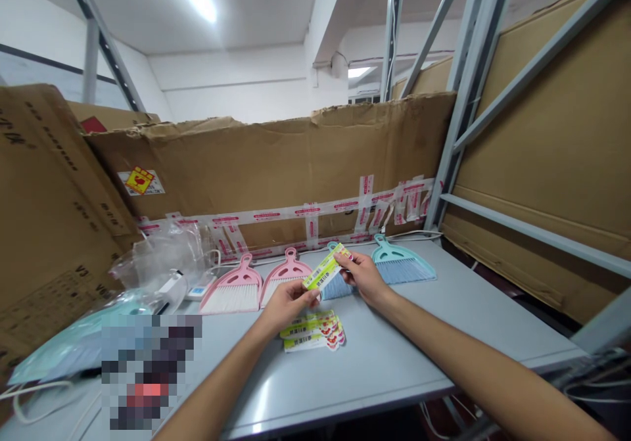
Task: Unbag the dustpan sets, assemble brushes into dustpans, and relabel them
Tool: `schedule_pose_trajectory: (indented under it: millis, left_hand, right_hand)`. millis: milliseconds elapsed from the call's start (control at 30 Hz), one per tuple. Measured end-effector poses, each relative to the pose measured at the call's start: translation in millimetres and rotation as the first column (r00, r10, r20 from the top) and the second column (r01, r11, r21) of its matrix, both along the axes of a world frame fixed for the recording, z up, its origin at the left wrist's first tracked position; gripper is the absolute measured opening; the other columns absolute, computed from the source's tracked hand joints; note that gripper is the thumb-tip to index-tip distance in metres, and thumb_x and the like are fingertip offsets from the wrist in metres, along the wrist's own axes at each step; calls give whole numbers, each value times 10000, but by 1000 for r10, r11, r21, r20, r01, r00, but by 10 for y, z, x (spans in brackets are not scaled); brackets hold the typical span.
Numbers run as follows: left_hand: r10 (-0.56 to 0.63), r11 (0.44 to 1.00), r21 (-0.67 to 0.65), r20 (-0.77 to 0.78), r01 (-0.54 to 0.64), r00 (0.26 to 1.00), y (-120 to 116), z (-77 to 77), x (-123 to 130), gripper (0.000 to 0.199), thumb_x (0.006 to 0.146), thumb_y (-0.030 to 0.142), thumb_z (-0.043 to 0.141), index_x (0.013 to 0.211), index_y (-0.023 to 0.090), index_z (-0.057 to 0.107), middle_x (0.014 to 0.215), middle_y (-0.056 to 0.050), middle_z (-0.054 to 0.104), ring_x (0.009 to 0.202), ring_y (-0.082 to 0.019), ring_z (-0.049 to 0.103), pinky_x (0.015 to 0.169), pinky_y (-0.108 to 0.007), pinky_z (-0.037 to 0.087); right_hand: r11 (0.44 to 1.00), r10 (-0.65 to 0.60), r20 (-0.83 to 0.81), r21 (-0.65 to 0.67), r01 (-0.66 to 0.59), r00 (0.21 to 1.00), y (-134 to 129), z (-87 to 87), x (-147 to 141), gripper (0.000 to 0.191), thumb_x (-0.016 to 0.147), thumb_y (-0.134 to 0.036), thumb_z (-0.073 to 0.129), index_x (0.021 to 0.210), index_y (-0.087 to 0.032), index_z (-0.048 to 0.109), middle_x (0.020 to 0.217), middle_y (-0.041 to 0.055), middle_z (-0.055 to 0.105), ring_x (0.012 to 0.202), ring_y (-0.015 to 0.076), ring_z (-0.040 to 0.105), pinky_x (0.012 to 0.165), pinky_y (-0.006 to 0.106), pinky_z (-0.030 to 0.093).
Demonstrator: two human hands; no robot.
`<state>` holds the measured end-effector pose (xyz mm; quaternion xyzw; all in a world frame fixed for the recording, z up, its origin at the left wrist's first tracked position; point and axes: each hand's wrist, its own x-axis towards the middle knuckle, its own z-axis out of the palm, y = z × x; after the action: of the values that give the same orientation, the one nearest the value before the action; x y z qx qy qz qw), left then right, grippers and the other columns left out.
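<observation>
Both hands hold one yellow-green and white printed card [325,271] above the grey table [394,355]. My left hand [292,304] pinches its lower left end, and my right hand [362,277] grips the upper right end. Below them lies a small fanned pile of similar cards [310,332]. Behind, two pink dustpan-and-brush sets [236,290] stand side by side at the left. One blue-green set [336,287] is partly hidden behind the held card and my right hand; another blue-green set [401,261] rests further right.
Clear plastic bags [167,257] and a white device [197,291] are at the back left. Wrapped blue-green items [73,342] lie at the left edge, beside a blurred patch. A taped cardboard sheet [276,171] borders the back; metal shelf bars [537,231] flank the right.
</observation>
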<state>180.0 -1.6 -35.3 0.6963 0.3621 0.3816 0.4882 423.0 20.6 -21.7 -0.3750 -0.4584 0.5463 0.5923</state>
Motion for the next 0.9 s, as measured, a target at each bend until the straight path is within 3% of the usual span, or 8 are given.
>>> schedule_pose_trajectory:
  millis: [133,333,500,567,667,767,900]
  left_hand:
    - [31,999,12,15,-31,999,-6,65,7,511,893,691,832,869,184,772,799,-51,761,736,-192,666,766,-318,528]
    - [281,949,122,94,-291,955,39,189,-59,542,884,716,813,741,207,693,688,10,611,696,-166,558,714,-286,469]
    - [355,934,-33,211,-356,911,108,160,-153,496,871,670,853,969,186,808,642,33,608,634,-151,551,687,-289,466]
    - [349,937,-100,275,-334,896,133,140,-172,523,836,650,888,1036,173,809,702,3,691,654,-156,605,690,-295,500]
    - [351,936,-130,340,-326,873,159,129,-179,498,810,571,904,1084,165,817,883,-79,813,793,-203,729,796,-345,586]
    - [374,927,-141,396,-346,839,170,135,-179,375,790,460,858,1031,174,849,1060,-119,856,990,-263,787,945,-399,614]
    - [408,912,-153,419,-380,811,178,133,-201,354,785,454,783,975,170,876,1107,-133,864,1063,-308,789,927,-404,618]
  right_hand:
    - [1000,-13,-18,27,13,1000,16,-18,-3,584,678,-679,981,834,-186,710,679,-22,585,559,98,423,449,220,243]
    - [998,-16,43,68,13,999,22,-14,39,563,695,-679,968,805,-203,688,713,-24,592,580,108,412,459,241,302]
    - [997,-13,157,82,0,987,51,-96,18,518,752,-673,918,870,-198,750,695,-34,587,583,116,414,504,253,332]
    - [992,-38,223,127,9,974,74,-133,17,437,772,-602,896,908,-201,787,763,-7,654,625,135,489,544,264,398]
    - [978,-56,296,209,-7,954,96,-162,32,268,790,-451,823,906,-210,825,1029,66,748,762,173,617,613,290,490]
    - [968,-49,338,250,-39,940,89,-158,47,193,778,-341,729,867,-219,850,1288,110,718,938,217,682,649,300,539]
    - [959,0,352,265,-99,936,56,-143,40,224,764,-273,663,857,-228,862,1321,107,710,1007,236,694,665,301,567]
